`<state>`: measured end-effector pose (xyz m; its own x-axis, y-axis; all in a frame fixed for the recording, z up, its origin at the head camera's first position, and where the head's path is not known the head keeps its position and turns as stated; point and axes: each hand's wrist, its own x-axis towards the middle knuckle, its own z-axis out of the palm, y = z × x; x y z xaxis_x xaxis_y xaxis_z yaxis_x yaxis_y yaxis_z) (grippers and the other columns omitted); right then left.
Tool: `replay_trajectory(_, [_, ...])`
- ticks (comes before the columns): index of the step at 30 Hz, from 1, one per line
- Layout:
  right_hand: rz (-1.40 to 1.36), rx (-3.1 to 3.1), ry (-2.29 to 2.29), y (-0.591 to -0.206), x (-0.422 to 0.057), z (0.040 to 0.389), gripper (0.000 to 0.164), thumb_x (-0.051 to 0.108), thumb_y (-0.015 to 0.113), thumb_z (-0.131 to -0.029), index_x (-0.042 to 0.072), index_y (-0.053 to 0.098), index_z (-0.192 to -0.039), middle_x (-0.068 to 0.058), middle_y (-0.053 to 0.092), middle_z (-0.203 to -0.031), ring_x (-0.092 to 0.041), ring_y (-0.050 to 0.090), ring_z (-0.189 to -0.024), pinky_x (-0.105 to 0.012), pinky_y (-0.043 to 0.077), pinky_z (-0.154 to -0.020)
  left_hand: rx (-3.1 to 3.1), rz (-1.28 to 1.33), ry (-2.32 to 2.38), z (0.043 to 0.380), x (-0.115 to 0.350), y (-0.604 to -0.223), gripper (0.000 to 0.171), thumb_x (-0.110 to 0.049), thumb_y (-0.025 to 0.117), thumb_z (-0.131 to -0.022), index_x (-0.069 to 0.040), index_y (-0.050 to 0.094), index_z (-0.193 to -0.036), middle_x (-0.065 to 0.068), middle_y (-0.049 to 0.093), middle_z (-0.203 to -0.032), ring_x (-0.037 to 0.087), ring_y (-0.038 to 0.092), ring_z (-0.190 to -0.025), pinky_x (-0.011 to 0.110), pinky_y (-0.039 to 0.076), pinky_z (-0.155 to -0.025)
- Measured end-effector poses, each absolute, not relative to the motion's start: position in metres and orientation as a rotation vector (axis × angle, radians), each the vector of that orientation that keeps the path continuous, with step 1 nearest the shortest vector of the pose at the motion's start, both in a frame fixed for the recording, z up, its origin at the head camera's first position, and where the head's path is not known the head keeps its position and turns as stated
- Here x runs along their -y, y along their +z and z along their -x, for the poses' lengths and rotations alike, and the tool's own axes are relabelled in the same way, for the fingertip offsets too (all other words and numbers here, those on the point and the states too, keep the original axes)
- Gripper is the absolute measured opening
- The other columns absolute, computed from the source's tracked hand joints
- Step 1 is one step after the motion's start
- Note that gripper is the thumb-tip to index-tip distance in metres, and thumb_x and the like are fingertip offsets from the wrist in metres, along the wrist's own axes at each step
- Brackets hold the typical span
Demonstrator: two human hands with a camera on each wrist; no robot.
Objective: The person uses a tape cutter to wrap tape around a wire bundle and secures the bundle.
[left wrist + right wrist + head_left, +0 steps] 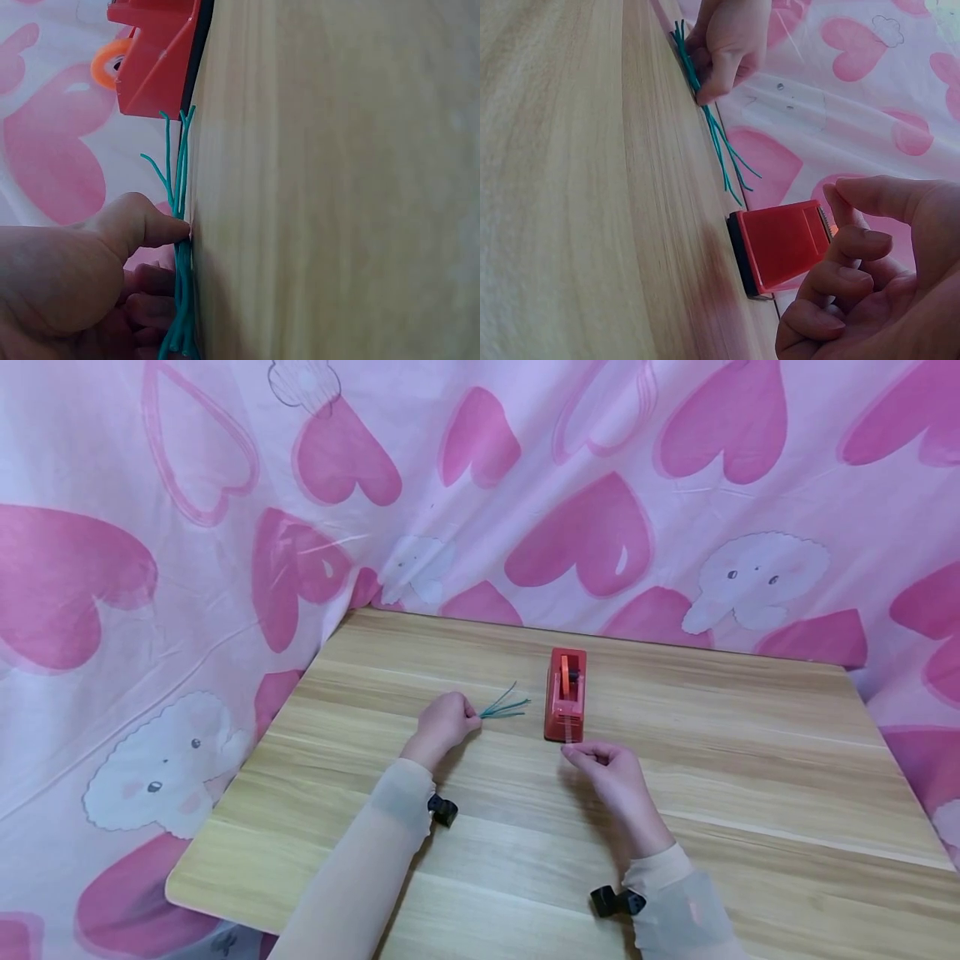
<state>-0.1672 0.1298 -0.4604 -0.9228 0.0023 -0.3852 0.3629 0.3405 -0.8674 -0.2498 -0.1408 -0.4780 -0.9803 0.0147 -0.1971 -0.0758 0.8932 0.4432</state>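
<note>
Heart-print cloth (577,539) beyond tabletop's (750,743) far edge | left hand (445,722) pinches green wires (185,281); right hand (615,777) pinches red dispenser's (553,714) tape (567,731) | likely drawing; next needs tearing

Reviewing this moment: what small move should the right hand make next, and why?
Probably draw the tape a little further out. The right hand pinches what looks like a clear tape end at the front of the red dispenser, with only a short length out, while the left hand holds the green strands beside it.
</note>
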Motion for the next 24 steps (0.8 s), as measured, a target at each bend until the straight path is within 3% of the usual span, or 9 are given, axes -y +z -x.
replay_trajectory(9, [-0.334,-2.269,-1.625,-0.4591,-0.1292,0.1658,0.044,0.045,0.070,-0.097,0.011,0.072,-0.126,-0.009,0.062,-0.135,-0.022,0.050,-0.113,-0.033,0.043,-0.089,-2.852,0.009,0.744,0.2489,0.1453,-0.4749,0.008,-0.019,0.071,-0.095,-0.011,0.074,-0.095,0.002,0.073,-0.099,0.020,0.065,-0.091,0.038,0.054,-0.089])
replay_trajectory(24, [-0.311,-2.311,-1.648,-0.4601,-0.1273,0.1657,0.039,0.041,0.072,-0.097,0.010,0.074,-0.120,-0.006,0.068,-0.119,-0.020,0.053,-0.101,-0.032,0.045,-0.085,-2.829,-0.015,0.848,0.2492,0.1509,-0.4698,0.007,-0.015,0.074,-0.093,-0.009,0.073,-0.097,0.004,0.071,-0.094,0.019,0.064,-0.086,0.037,0.054,-0.086])
